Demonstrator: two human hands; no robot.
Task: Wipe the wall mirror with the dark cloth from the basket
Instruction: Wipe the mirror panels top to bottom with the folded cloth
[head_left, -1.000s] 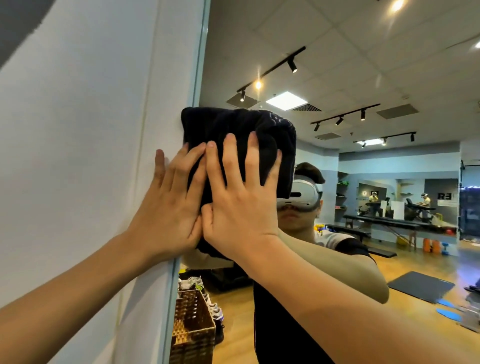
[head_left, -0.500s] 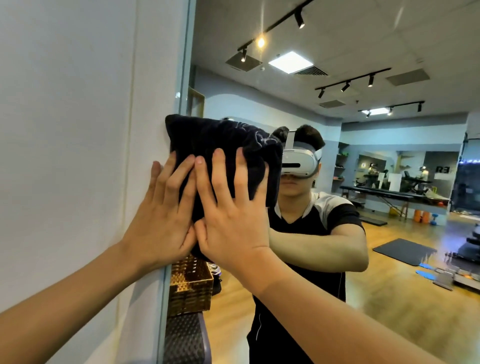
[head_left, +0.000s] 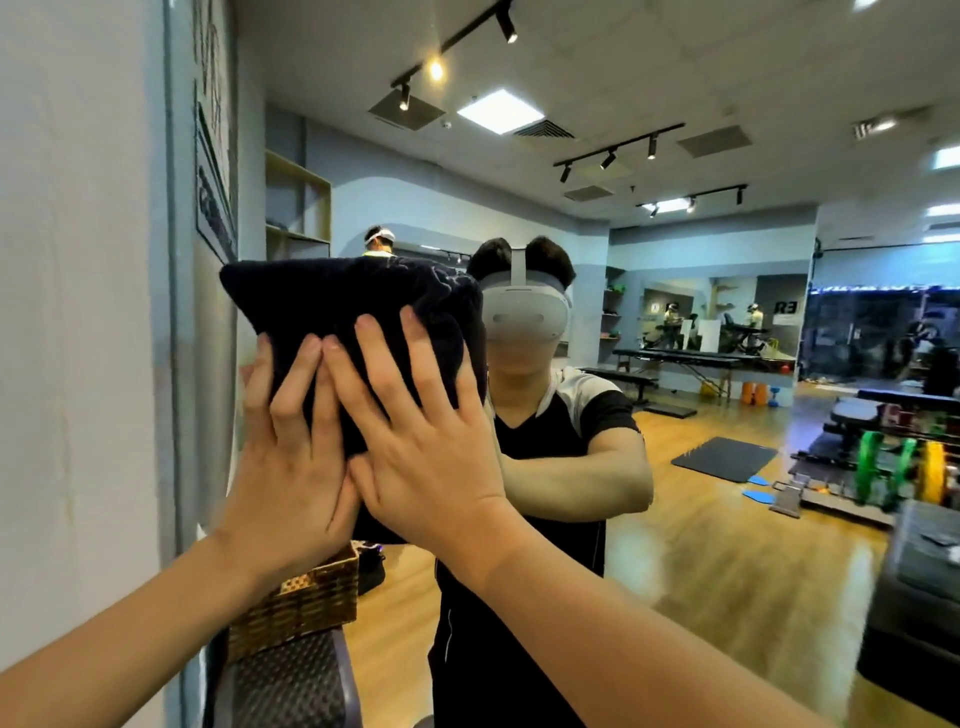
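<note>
Since a second ago my cloth has slid rightward off the mirror's left edge; both hands' fingers lie flat, slightly spread on it; unwiped glass lies right, nearer my right hand.

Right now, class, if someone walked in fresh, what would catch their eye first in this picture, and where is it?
First, the dark cloth left of centre, pressed flat against the wall mirror by the left hand and right hand side by side. Beside it, the mirror reflects a person wearing a headset. Below the hands sits a woven basket.
</note>
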